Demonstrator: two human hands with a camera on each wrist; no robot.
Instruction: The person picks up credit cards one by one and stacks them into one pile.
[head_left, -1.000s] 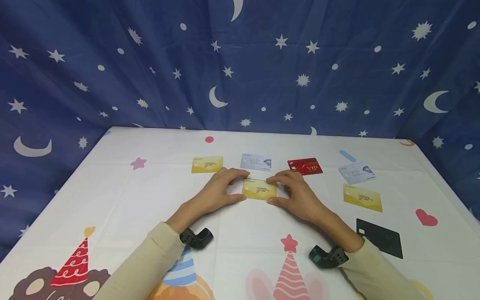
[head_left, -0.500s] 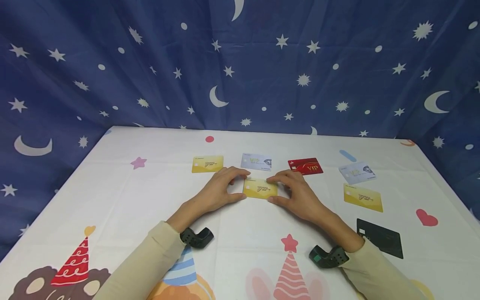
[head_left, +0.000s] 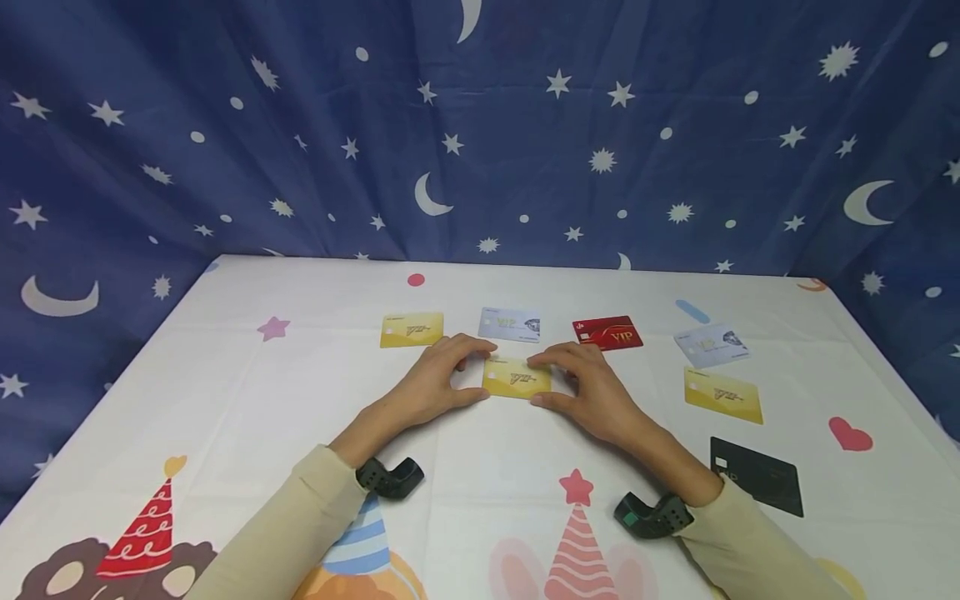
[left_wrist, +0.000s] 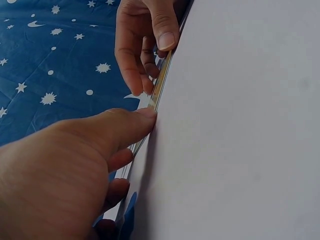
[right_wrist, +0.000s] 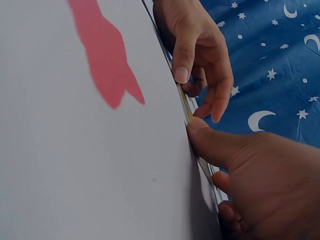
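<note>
A gold card point(head_left: 516, 379) lies face up on the table between the two hands in the head view. My left hand point(head_left: 435, 379) holds its left end, thumb at the near corner and fingertips at the far corner. On the other end my right hand point(head_left: 588, 383) grips in the same way, thumb near and index finger at the far edge. Seen from the left wrist, the card is a thin gold strip point(left_wrist: 159, 85) close to the white surface, with the left thumb point(left_wrist: 130, 125) at its edge. From the right wrist, the right thumb point(right_wrist: 210, 140) touches the same edge.
Behind the hands lie another gold card point(head_left: 412, 330), a silver VIP card point(head_left: 509, 324) and a red VIP card point(head_left: 608, 332). Off to the right are a second silver card point(head_left: 712, 346), a further gold card point(head_left: 723, 395) and a black card point(head_left: 757, 475), partly under the right sleeve.
Both hands stay on the gold card, which keeps its place between them. Only a slight shift of the whole head view shows.
</note>
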